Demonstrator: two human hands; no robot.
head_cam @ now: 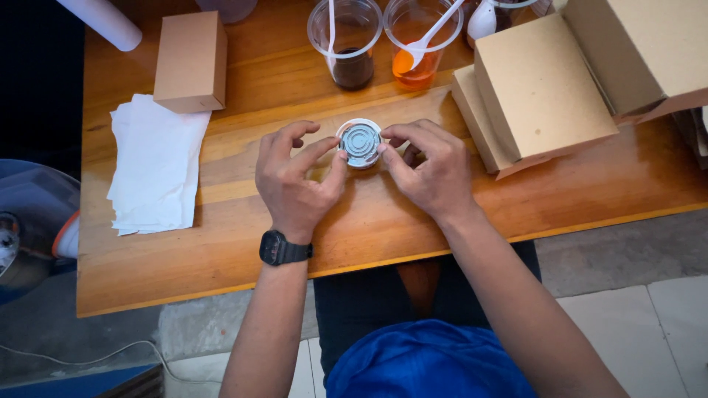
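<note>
I see soft, even daylight on the wooden table (383, 221), brightest along its right side, with only faint shadows. The far left beside the table falls dark. Focus is sharp, though straight edges bow slightly near the corners.

Glossy wood, matt card, clear plastic

Varnished wooden table (221, 258); matt cardboard boxes (542, 88); clear plastic cups (346, 37); soft paper napkins (158, 169).
</note>
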